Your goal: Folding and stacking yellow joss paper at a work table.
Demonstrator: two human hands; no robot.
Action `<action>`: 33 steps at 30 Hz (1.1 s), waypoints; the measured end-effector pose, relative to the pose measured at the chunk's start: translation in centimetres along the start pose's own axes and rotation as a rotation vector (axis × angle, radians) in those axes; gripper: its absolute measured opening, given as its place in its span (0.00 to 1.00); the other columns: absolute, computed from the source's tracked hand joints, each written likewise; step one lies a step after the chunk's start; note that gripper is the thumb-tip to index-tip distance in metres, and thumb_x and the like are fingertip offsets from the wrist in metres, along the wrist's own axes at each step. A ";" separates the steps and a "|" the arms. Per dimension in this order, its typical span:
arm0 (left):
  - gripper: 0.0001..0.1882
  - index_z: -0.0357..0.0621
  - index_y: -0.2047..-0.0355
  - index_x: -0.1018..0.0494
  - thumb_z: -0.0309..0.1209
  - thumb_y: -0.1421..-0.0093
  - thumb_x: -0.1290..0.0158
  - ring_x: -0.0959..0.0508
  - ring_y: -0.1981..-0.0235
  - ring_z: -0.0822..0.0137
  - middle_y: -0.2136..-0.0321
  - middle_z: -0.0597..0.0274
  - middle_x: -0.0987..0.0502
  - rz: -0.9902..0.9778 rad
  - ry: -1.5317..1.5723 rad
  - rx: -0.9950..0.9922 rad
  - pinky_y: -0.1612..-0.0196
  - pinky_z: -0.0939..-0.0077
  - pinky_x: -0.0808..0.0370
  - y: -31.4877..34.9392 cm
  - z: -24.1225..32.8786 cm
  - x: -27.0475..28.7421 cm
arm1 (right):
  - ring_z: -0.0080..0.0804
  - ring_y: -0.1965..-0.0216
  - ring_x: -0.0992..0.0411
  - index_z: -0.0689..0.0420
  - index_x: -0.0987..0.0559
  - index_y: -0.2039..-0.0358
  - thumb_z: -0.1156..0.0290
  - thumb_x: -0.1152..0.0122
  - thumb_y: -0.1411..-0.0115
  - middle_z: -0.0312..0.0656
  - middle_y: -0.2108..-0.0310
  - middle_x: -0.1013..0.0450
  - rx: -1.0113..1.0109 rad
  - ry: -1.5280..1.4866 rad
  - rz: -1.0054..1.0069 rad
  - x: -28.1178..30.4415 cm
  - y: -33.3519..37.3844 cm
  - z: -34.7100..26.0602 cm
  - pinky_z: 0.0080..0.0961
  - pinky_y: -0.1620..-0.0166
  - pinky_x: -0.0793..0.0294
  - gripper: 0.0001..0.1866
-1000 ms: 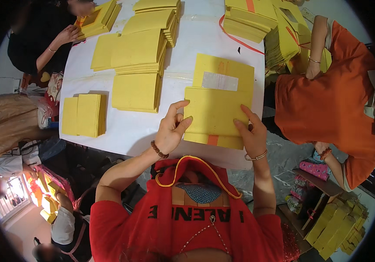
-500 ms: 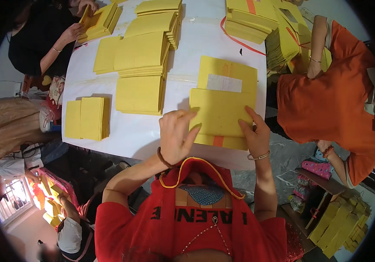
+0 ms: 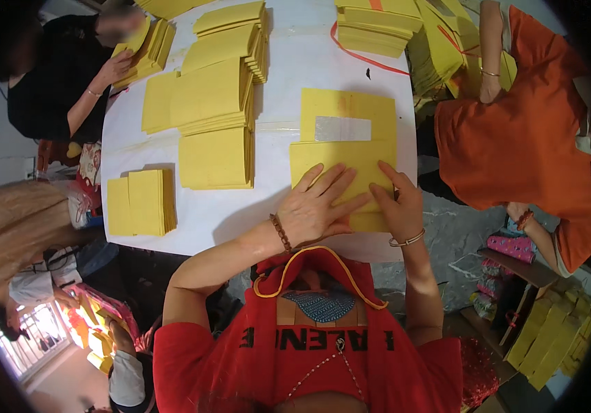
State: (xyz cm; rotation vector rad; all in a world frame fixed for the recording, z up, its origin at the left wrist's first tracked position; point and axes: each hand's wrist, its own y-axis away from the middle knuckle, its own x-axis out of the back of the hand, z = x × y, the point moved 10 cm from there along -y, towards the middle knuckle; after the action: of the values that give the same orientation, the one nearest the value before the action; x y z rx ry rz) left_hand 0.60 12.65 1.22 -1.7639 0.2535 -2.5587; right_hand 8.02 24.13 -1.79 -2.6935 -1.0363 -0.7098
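In front of me a folded yellow paper sheet (image 3: 309,155) lies over a larger yellow paper piece (image 3: 347,102), which carries a pale rectangular patch (image 3: 342,129). My left hand (image 3: 316,210) rests flat on the folded sheet with its fingers spread. At the sheet's right side, my right hand (image 3: 402,203) touches it, index finger and thumb stretched apart and the other fingers partly hidden. The orange strip near the lower edge is mostly covered by my left hand.
Left of the papers stand stepped stacks of folded yellow paper (image 3: 209,93) and a smaller pile (image 3: 145,203) on the white table (image 3: 275,155). A tied yellow bundle (image 3: 378,31) sits at the far right. A person in orange (image 3: 516,138) stands right, another in black (image 3: 55,89) handles paper far left.
My left hand has moved from the sheet's left edge onto its surface, spreading flat. My right hand stays at the right side. The view has shifted slightly.
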 end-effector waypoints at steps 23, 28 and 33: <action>0.33 0.37 0.47 0.39 0.40 0.50 0.45 0.47 0.39 0.50 0.43 0.50 0.42 0.107 0.311 0.155 0.40 0.52 0.53 0.5 -3.7 0.3 | 0.39 0.38 0.49 0.57 0.42 0.41 0.57 0.59 0.38 0.42 0.40 0.44 0.419 0.502 -0.231 -5.8 0.5 -5.2 0.48 0.38 0.61 0.28; 0.36 0.37 0.45 0.41 0.42 0.51 0.44 0.51 0.37 0.49 0.42 0.48 0.44 0.042 0.064 0.219 0.40 0.47 0.58 0.9 -3.8 -0.4 | 0.39 0.39 0.48 0.54 0.41 0.41 0.59 0.55 0.40 0.41 0.41 0.43 0.519 0.661 -0.235 -6.6 1.0 -6.5 0.49 0.39 0.58 0.28; 0.40 0.35 0.43 0.45 0.42 0.51 0.43 0.53 0.37 0.48 0.41 0.44 0.47 0.072 0.186 0.200 0.39 0.46 0.64 1.3 -4.5 -0.7 | 0.39 0.39 0.48 0.54 0.40 0.41 0.59 0.53 0.41 0.41 0.41 0.43 0.533 0.734 -0.222 -6.8 1.0 -6.6 0.52 0.40 0.58 0.28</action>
State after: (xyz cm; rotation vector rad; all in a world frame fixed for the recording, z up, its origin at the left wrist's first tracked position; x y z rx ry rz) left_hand -3.37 11.99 -1.21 -1.4273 0.0597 -2.5940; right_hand 1.83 17.23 0.66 -1.6733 -1.1058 -1.1407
